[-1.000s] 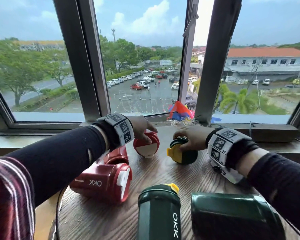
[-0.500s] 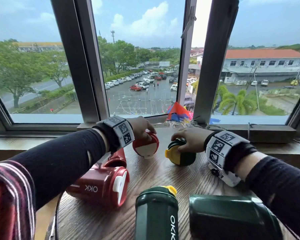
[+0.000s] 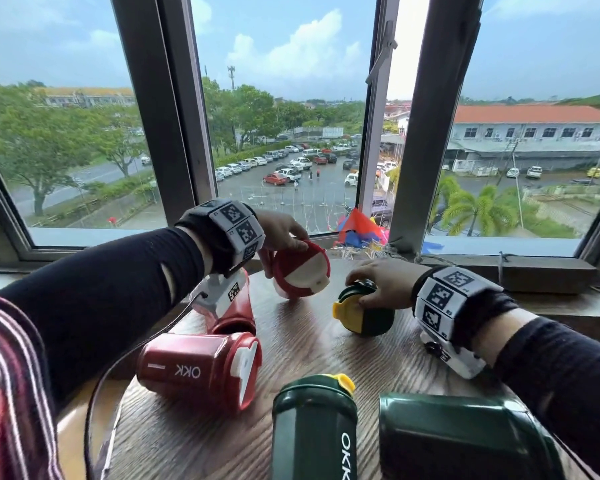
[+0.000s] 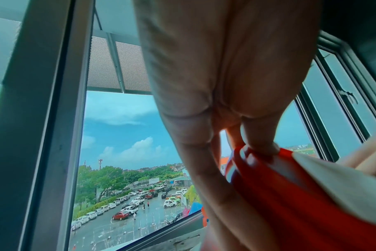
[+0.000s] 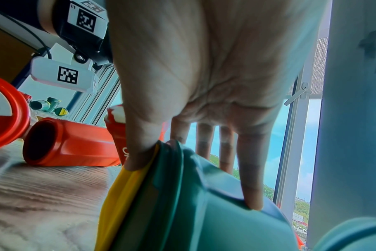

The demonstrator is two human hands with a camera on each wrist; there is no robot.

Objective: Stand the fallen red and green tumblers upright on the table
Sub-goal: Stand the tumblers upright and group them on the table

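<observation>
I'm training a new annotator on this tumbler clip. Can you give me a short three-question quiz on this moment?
1. True or false: the left hand grips a red tumbler.
2. Which colour is the lid of the green tumbler under the right hand: A white, B yellow, C red?
3. Fill in: the lettering on the near red tumbler reads ___.

Key: 1 true; 2 B; 3 OKK.

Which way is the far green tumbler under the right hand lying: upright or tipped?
Tipped. The green tumbler lies on its side, yellow lid facing the camera; the right hand grips it.
</observation>
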